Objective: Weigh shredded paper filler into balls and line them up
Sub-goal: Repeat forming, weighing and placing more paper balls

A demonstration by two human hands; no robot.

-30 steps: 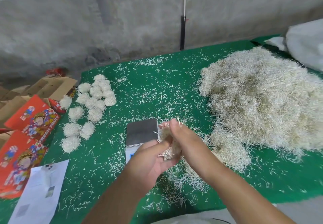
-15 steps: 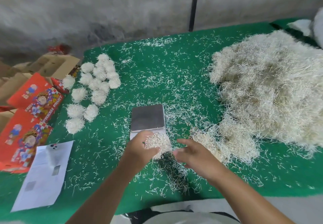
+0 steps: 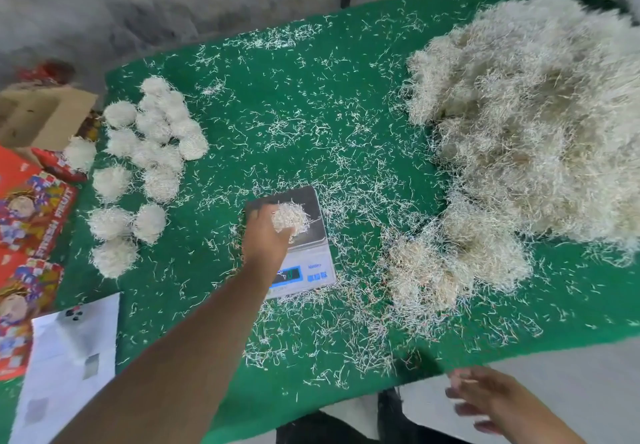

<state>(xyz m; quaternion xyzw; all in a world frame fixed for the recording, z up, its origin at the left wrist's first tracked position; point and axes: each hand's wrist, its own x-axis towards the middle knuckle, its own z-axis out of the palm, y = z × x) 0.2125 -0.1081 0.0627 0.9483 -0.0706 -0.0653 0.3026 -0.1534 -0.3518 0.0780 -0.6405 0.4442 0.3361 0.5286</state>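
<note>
Left grip (image 3: 266,232) grasping paper ball (image 3: 290,218) over scale (image 3: 304,236) platform; right grip (image 3: 485,398) released, near table edge.

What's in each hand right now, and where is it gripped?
Left hand cups a paper ball from its left side, over the scale. Right hand holds nothing.

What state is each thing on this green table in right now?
Left hand: holds a paper wad over the scale.
Right hand: open, holding nothing, off the table's near edge.
Scale: display lit, reading illegible.
Finished balls: grouped at left.
Loose filler pile: heaped at right.
Cardboard box: open.
</note>
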